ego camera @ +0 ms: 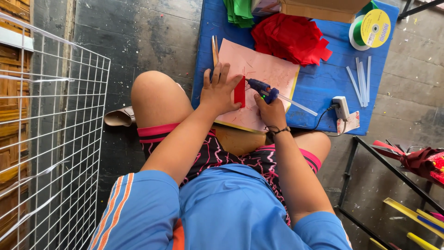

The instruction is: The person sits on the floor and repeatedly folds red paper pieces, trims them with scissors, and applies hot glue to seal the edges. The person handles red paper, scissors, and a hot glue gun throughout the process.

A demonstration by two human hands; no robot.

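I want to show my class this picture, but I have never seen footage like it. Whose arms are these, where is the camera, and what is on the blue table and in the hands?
There is one picture, from a camera worn on a seated person's head, looking down, so both arms are theirs. The left hand presses a small red strip onto a pink sheet on the blue table. The right hand grips a blue glue gun, corded to a white plug adapter. Also there: a pile of red pieces, green pieces, clear glue sticks, a green ribbon spool and a cardboard box.
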